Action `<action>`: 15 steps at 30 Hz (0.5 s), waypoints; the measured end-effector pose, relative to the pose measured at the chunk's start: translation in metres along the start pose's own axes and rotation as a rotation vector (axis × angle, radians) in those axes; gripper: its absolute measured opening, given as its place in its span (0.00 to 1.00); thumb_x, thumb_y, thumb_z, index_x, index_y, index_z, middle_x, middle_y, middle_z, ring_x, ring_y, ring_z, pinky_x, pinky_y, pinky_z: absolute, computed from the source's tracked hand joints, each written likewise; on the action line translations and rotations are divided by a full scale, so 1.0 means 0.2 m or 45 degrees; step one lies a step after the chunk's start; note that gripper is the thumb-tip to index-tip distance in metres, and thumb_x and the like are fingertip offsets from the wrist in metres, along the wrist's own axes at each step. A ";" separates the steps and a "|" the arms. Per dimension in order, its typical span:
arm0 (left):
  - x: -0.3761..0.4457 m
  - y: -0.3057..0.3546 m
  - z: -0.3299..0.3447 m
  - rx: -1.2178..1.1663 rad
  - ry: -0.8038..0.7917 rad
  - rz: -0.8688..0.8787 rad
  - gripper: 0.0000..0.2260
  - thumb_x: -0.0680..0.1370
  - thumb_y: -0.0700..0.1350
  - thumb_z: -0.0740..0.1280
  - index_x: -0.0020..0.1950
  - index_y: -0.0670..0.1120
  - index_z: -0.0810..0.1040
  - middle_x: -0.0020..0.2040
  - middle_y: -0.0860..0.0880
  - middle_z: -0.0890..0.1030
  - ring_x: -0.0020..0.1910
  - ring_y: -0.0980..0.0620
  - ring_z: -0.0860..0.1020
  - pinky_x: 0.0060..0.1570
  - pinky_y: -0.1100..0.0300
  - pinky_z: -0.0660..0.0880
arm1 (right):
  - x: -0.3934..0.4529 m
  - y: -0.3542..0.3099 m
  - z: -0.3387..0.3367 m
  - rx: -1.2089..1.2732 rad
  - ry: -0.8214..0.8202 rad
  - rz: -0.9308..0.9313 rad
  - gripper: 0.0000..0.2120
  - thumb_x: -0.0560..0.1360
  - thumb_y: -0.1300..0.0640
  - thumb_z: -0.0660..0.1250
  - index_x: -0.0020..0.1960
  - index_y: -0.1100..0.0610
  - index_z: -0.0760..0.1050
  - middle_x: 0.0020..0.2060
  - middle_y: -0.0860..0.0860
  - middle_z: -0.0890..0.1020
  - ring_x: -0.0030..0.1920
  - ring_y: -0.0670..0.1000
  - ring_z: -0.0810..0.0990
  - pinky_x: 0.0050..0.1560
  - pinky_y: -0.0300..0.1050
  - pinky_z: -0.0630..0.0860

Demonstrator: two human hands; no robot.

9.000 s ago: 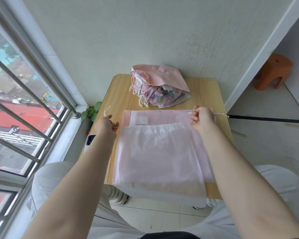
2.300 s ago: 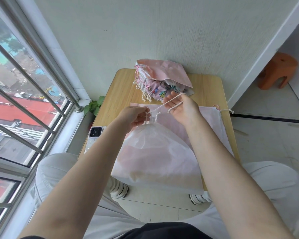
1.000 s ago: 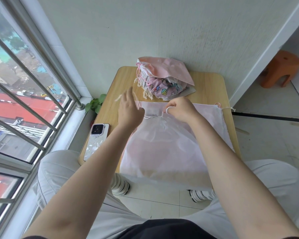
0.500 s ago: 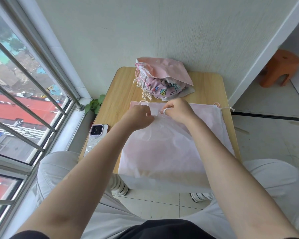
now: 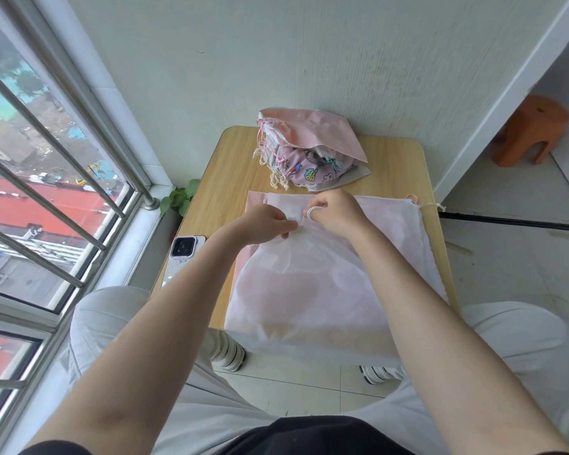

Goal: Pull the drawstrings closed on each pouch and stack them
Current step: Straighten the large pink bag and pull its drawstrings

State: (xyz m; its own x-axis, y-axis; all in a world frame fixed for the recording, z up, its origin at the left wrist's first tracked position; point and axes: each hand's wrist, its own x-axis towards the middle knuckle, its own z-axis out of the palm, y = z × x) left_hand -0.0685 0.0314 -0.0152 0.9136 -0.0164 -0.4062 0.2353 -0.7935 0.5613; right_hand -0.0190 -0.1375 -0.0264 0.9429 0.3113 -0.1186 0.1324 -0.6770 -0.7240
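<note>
Wooden table (image 5: 230, 178) against wall, person seated at near edge. White translucent pouch (image 5: 306, 290) on top of flat pink pouch (image 5: 388, 211), near end hanging over table's near edge. Pile of cinched pouches (image 5: 306, 149) at far edge, near wall. Left hand (image 5: 263, 223) and right hand (image 5: 337, 213) meet at white pouch's gathered mouth, both pinching white drawstring (image 5: 304, 218); loop around right finger. Phone (image 5: 181, 254) on table's left edge, beside window.
</note>
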 end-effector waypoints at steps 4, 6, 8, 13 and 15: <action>0.00 -0.04 -0.01 0.001 0.070 0.001 0.13 0.80 0.47 0.62 0.36 0.45 0.74 0.34 0.51 0.73 0.36 0.51 0.70 0.35 0.60 0.67 | 0.00 0.03 0.02 -0.015 0.011 0.045 0.06 0.72 0.54 0.71 0.39 0.57 0.81 0.37 0.49 0.82 0.42 0.51 0.79 0.41 0.43 0.73; 0.00 -0.09 -0.02 -0.055 0.148 -0.016 0.13 0.80 0.46 0.62 0.37 0.44 0.74 0.35 0.50 0.73 0.37 0.49 0.70 0.36 0.58 0.66 | -0.01 0.05 0.02 -0.038 -0.008 0.035 0.12 0.72 0.54 0.72 0.33 0.57 0.76 0.30 0.48 0.77 0.35 0.49 0.75 0.35 0.41 0.69; 0.00 -0.12 -0.02 -0.083 0.182 -0.033 0.12 0.80 0.46 0.63 0.37 0.44 0.75 0.35 0.49 0.73 0.36 0.50 0.70 0.36 0.59 0.66 | -0.02 0.06 0.04 -0.073 0.003 0.027 0.15 0.72 0.54 0.71 0.32 0.61 0.74 0.30 0.50 0.74 0.34 0.50 0.72 0.34 0.42 0.66; -0.01 -0.13 0.01 -0.487 0.249 -0.089 0.13 0.79 0.50 0.66 0.38 0.46 0.80 0.31 0.51 0.71 0.30 0.52 0.67 0.31 0.61 0.65 | -0.02 0.06 0.08 -0.134 0.063 0.082 0.12 0.75 0.53 0.69 0.36 0.58 0.74 0.35 0.51 0.78 0.41 0.55 0.76 0.39 0.45 0.71; -0.02 -0.11 0.00 -0.695 0.217 -0.053 0.11 0.79 0.49 0.66 0.42 0.45 0.82 0.31 0.51 0.71 0.30 0.52 0.67 0.33 0.62 0.66 | -0.03 0.04 0.10 -0.171 0.055 0.060 0.08 0.76 0.54 0.66 0.41 0.58 0.76 0.40 0.52 0.80 0.45 0.57 0.77 0.42 0.46 0.72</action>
State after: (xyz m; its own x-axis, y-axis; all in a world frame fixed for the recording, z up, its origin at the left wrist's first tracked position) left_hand -0.0785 0.0490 -0.0264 0.9299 0.1423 -0.3392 0.3679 -0.3617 0.8566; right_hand -0.0294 -0.1316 -0.0453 0.9610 0.2497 -0.1191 0.1242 -0.7741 -0.6207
